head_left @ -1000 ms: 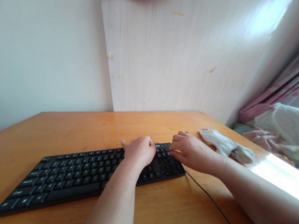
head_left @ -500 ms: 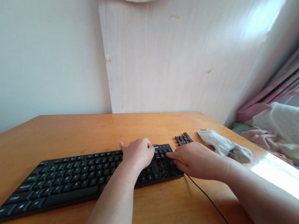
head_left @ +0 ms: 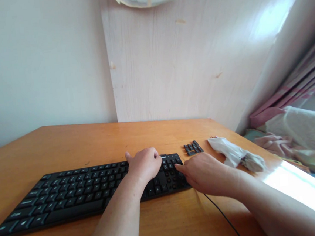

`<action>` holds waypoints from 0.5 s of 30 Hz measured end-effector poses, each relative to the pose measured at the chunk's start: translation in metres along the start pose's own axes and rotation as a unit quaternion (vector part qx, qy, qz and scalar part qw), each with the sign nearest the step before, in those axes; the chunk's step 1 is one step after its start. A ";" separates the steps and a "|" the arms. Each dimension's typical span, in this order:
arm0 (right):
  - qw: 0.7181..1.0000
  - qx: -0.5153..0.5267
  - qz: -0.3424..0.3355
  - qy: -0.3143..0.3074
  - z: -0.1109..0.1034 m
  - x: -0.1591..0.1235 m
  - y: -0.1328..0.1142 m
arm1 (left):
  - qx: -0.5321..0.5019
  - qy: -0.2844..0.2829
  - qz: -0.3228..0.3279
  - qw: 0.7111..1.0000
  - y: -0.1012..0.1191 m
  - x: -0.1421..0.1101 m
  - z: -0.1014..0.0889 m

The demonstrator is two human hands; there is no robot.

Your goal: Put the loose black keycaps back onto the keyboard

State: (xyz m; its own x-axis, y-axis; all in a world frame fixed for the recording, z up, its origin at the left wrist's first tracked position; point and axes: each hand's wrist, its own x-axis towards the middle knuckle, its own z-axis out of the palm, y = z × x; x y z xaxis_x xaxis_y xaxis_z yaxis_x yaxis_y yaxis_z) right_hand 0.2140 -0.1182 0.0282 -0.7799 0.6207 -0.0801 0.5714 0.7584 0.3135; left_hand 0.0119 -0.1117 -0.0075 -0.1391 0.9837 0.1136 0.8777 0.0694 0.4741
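A black keyboard (head_left: 70, 193) lies across the orange wooden desk (head_left: 93, 142). My left hand (head_left: 144, 164) rests palm down on its right part, fingers curled over the keys and thumb out to the left. My right hand (head_left: 204, 171) sits at the keyboard's right end, fingers pressed together and pointing left at the number-pad keys. Whether it pinches a key is hidden. A small cluster of loose black keycaps (head_left: 193, 148) lies on the desk just behind my right hand.
A crumpled white cloth (head_left: 235, 153) lies at the desk's right edge. The keyboard's black cable (head_left: 225, 217) runs toward me under my right forearm. A pale wooden panel (head_left: 174, 64) stands behind the desk; bedding (head_left: 295, 134) lies to the right.
My right hand has slid back and down from the desk behind the keyboard onto the number pad, uncovering the loose keycaps. The left hand has stayed put.
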 end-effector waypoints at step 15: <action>0.999 0.039 0.023 0.014 -0.002 0.002 0.001 | 0.014 0.002 0.007 1.000 -0.002 0.000 0.000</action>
State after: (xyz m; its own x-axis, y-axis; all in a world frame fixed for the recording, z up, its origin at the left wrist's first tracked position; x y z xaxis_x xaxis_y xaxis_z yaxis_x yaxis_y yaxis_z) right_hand 0.2119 -0.1169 0.0305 -0.7581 0.6509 -0.0397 0.6249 0.7425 0.2413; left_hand 0.0105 -0.1118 -0.0084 -0.1283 0.9841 0.1230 0.8922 0.0604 0.4476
